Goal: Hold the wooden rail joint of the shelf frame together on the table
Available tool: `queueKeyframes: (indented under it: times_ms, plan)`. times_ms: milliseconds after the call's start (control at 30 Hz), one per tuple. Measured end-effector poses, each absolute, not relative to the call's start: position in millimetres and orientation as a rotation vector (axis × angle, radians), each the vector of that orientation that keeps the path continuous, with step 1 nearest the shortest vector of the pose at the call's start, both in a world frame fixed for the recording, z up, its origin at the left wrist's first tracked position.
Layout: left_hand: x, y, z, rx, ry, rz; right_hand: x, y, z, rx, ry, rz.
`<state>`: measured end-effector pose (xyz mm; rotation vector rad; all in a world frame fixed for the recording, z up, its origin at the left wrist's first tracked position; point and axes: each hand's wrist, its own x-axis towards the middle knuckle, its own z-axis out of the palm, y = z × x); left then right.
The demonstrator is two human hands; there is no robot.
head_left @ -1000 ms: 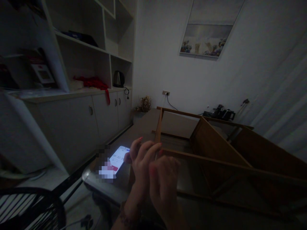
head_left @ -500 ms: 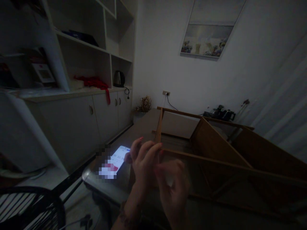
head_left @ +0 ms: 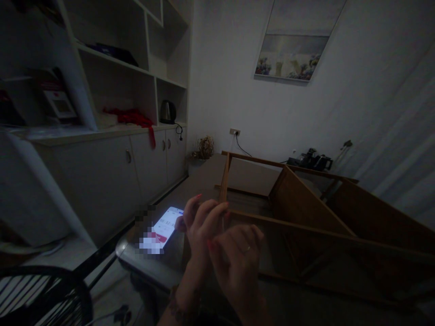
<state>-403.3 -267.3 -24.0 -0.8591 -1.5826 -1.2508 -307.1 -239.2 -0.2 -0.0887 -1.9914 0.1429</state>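
Dimly, your left hand (head_left: 200, 222) touches the wooden frame (head_left: 301, 201) at its corner, your right hand (head_left: 238, 256) curled beside it; whether either grips anything cannot be told.

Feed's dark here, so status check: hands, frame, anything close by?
Left hand at frame corner, grip unclear. Right hand nearer camera, curled. Lit phone beside left hand.

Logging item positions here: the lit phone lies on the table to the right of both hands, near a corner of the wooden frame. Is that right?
Wrong side: in the head view the lit phone lies on the table to the left of the left hand and right hand, near a corner of the wooden frame.
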Motion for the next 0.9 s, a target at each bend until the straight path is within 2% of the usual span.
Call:
queueKeyframes:
  times_ms: [333,600,900]
  plan:
    - [-402.9,-269.5,-24.2,-0.911,-1.622,-1.299,-303.4,-235.3,-9.8,0.003,-1.807,0.285]
    - [-402.3,-268.5,-23.6,-0.895,-1.616,-1.309,-298.7,-231.1,-6.2,-0.015,-1.835,0.208]
    - [-403.9,-267.7,-22.9,-0.878,-1.579,-1.276,-314.2,-237.1,1.3,0.036,-1.879,0.634]
